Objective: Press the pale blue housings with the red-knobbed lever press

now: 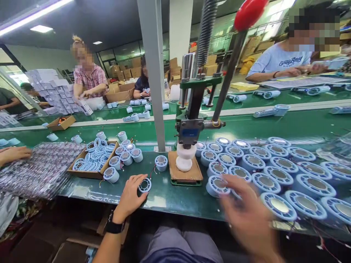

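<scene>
My left hand [133, 195] is closed around a light blue ring-topped part [144, 185] with a dark centre, at the front of the green bench. Blurred by motion, my right hand [246, 215] reaches over the near left edge of the round blue housings, its fingertips at one housing [217, 185]. Whether those fingers grip it is unclear. Between and beyond my hands stands a hand press [190, 131] with white round dies above a brown pad [172, 166]. A single blue housing [161, 163] with thin wires stands left of the press.
A cardboard box [102, 174] of blue rings and more housings [111, 175] lie to the left, beside clear plastic packaging [44, 164]. Another person's hand [16, 155] touches that packaging. The press lever's red knob [250, 14] rises high. Other people work across the green conveyor [246, 120].
</scene>
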Tool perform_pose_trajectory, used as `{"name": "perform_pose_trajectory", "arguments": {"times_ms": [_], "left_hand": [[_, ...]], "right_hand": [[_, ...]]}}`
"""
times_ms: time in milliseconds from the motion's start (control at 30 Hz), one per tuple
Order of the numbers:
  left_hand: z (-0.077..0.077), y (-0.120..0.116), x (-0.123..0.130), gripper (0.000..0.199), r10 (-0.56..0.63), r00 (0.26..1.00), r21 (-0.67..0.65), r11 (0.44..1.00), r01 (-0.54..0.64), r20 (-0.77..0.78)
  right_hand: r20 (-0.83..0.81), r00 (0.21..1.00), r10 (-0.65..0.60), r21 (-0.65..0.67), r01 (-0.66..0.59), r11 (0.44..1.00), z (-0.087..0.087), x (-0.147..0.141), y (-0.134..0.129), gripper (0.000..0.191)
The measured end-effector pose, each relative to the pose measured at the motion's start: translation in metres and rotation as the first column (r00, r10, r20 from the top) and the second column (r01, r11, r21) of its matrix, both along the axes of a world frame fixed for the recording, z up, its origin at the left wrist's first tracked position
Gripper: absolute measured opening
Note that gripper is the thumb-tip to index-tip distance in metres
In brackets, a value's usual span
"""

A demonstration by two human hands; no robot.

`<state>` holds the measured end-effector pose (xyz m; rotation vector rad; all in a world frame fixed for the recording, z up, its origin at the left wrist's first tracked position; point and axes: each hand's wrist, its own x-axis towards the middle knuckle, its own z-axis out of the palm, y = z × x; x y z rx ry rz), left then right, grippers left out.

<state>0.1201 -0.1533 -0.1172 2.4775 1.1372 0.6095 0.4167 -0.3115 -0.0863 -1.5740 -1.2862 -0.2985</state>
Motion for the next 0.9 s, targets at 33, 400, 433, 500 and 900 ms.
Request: {"name": "perform_pose_trajectory", "arguments": {"times_ms": [33, 400, 433, 500, 900], "left_hand": [[-0.001, 0.000, 0.001, 0.059, 0.034, 0.999, 0.011, 0.999, -0.034, 0.007], [0.004, 0.001, -0.025, 0.068, -0.062, 0.997, -0.078, 0.995, 0.059, -0.039], [0.005, 0.001, -0.025, 0.068, -0.065, 0.997, -0.081, 0.995, 0.062, -0.035], [0.008, 0.001, -0.024, 0.074, -0.056, 0.998, -0.069, 0.996, 0.054, -0.023], [0.016, -0.022, 0.016, 0.084, 0.177, 0.938, -0.229, 0.967, -0.110, 0.297]], "right_hand": [[0.005, 0.996, 0.095, -0.052, -0.094, 0.994, -0.002, -0.032, 0.026, 0.048], [-0.002, 0.937, 0.348, -0.408, -0.318, 0.855, -0.032, -0.120, 0.126, 0.028], [-0.007, 0.909, 0.416, -0.372, -0.389, 0.843, -0.039, -0.116, 0.113, 0.028], [-0.040, 0.868, 0.495, -0.284, -0.485, 0.827, -0.052, -0.110, 0.087, 0.035], [-0.360, 0.877, 0.319, -0.149, -0.391, 0.908, -0.076, -0.106, 0.058, 0.059]]}}
